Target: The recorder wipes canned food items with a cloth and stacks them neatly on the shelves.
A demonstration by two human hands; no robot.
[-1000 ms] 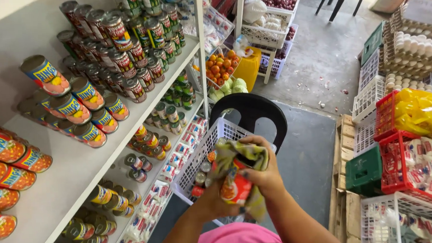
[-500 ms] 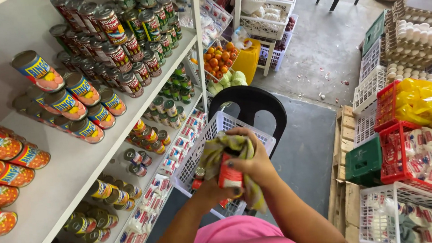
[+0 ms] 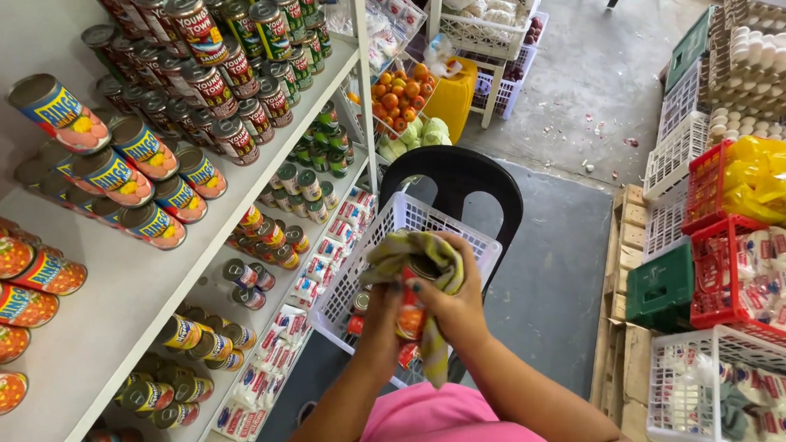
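Can (image 3: 409, 312) (upright) lower now — both hands (image 3: 456, 303) around.

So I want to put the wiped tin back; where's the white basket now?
In the head view the white basket sits on the black chair, just beyond both hands, right of the shelves.

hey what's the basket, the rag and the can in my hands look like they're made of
Basket: likely white moulded plastic, going by its open lattice walls and matte look. Rag: soft woven cloth, greenish-yellow, draping in folds over the right hand. Can: probably metal with a glossy red-orange printed label; the left hand steadies it, and the rag hides its top.
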